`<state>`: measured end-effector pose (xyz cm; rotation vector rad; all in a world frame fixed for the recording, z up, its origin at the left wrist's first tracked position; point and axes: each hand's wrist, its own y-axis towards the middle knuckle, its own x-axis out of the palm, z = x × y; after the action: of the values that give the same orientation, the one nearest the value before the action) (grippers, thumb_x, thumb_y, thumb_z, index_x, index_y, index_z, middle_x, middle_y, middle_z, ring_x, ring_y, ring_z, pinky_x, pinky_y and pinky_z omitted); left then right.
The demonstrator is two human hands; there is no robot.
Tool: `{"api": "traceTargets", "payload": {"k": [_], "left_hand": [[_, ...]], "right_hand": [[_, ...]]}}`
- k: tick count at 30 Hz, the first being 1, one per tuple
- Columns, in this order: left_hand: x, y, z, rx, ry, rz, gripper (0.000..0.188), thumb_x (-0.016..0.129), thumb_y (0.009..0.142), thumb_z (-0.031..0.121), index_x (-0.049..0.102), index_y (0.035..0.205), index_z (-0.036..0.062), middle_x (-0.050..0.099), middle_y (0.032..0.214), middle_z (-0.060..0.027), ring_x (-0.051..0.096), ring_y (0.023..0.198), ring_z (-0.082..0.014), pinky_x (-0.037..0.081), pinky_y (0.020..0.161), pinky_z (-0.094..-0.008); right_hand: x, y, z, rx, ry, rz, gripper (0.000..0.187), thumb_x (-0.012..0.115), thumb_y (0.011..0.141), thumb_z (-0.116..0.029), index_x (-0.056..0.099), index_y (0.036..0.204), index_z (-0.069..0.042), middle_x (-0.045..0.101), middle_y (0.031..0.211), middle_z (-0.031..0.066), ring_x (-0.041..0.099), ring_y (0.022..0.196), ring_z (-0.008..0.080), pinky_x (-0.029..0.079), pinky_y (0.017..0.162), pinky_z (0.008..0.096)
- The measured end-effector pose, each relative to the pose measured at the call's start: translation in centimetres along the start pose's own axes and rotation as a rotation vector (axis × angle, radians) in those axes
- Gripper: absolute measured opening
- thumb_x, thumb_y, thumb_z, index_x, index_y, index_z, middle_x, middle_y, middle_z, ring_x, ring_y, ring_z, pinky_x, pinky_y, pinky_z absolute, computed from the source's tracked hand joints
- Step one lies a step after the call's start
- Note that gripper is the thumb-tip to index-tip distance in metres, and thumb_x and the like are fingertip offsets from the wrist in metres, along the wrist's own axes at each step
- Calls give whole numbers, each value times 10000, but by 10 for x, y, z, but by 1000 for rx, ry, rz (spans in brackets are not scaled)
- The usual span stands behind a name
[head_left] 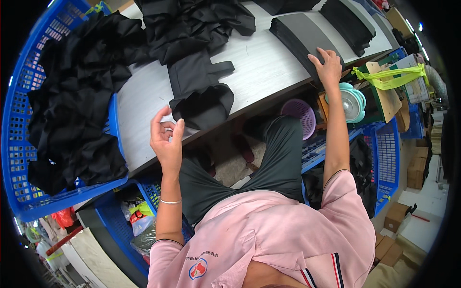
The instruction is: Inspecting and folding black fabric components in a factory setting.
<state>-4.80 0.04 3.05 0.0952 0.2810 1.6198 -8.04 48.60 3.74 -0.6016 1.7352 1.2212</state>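
My left hand hovers at the near edge of the table, its fingers loosely curled and apart with nothing between them. Just beyond it lies a sewn black fabric piece with a strap-like loop, its near end gaping like a bag mouth. Farther right, my right hand rests with spread fingers on a stack of cut black fabric pieces. Whether its fingertips pinch the top layer is hard to see, but they look apart. A crumpled heap of black fabric covers the far middle of the table.
A blue crate piled with black fabric stands at the left. Another fabric stack lies at the far right of the table. Below the right edge are a teal fan, a purple basket and a blue crate.
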Motion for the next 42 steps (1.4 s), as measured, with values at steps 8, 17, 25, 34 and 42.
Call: {"api": "traceTargets", "payload": {"k": [8,17,25,34,42], "left_hand": [[40,-46,5,-267,-346,-294,330,606,966,79,606,1285,-6,670,1153,-98,622,831,-91,492,651,-199],[124,-100,-35,-747,-1073,-726,888,476,957,663,258,1564,53,357,1562,-90,359,1414,-208,333,1145,-398],[114,-125,-24,-878,-1452,-755,914,722,769,630,469,1433,54,572,1371,-103,514,1308,-280,444,1104,-485],[97,-109,24,-868,-1074,-508,522,708,909,199,527,1347,-19,682,1159,-152,682,1065,-279,583,909,-422],[68,-107,14,-14,-10,-73,392,676,930,193,630,1301,72,383,1516,-156,429,1277,-267,418,1012,-363]], "right_hand": [[-29,-2,-24,-54,261,151,241,646,941,-273,733,848,-68,672,953,113,659,808,347,529,746,446],[-110,-212,-151,-333,441,-105,141,618,953,-115,611,984,22,631,1198,168,667,934,366,560,739,407],[-158,-273,-130,27,1142,-798,143,590,985,-135,609,1001,6,698,1004,140,643,748,205,504,671,322],[-153,-280,-128,-66,800,-287,294,710,896,-138,597,1134,-5,650,967,104,618,720,198,503,699,308],[-132,-270,-133,281,1579,-827,528,630,957,-80,458,1444,31,637,1266,89,598,1093,129,475,967,272]]}}
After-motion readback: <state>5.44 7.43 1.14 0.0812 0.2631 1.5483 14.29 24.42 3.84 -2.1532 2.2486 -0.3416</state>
